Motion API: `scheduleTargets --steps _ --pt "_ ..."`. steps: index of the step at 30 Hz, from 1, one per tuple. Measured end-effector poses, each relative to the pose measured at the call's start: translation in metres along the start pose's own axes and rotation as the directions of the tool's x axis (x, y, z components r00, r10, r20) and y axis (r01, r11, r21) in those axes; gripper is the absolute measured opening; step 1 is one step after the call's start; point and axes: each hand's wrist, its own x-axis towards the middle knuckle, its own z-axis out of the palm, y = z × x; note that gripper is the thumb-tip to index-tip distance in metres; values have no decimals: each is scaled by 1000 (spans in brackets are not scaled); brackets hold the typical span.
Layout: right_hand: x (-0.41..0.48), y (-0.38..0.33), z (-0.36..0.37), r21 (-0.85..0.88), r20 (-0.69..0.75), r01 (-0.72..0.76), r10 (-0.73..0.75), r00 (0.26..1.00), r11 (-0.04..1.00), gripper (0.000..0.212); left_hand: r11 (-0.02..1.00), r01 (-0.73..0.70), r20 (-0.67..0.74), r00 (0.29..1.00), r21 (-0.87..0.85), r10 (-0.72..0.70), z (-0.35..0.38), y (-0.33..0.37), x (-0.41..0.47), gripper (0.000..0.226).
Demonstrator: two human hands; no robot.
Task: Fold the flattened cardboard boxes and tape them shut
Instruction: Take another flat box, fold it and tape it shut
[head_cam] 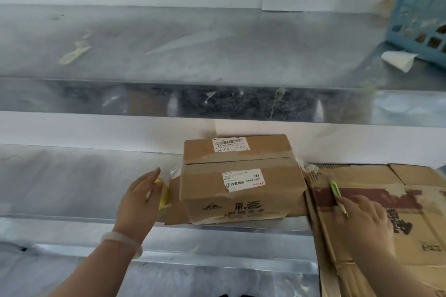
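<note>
Because the left hand half hides a yellow object beside the box, its grip is unclear; the right hand pinches a green tool over flattened cardboard.

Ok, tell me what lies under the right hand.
Under the right hand, whose fingers pinch a slim green tool, lies flattened cardboard. The hand covers part of the dark print; what is beneath the cardboard cannot be seen.

One box, one cutter (green).
</note>
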Motion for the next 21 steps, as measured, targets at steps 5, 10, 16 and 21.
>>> scheduleTargets --steps 5,10,16,21 --pt "-1 -59 -48 736 -38 102 -110 993 670 42 927 15 -88 995 -375 -52 13 78 -20 59" --pt "-10 -118 -58 795 205 9 -283 937 606 56 897 189 116 981 -400 -155 33 98 -19 60" --pt "7 -127 -62 725 312 -67 -240 919 686 58 838 431 202 902 -335 -383 28 108 3 54" --pt "16 -153 -68 509 279 -52 -108 954 859 89 885 454 144 887 -106 -438 31 122 17 74"
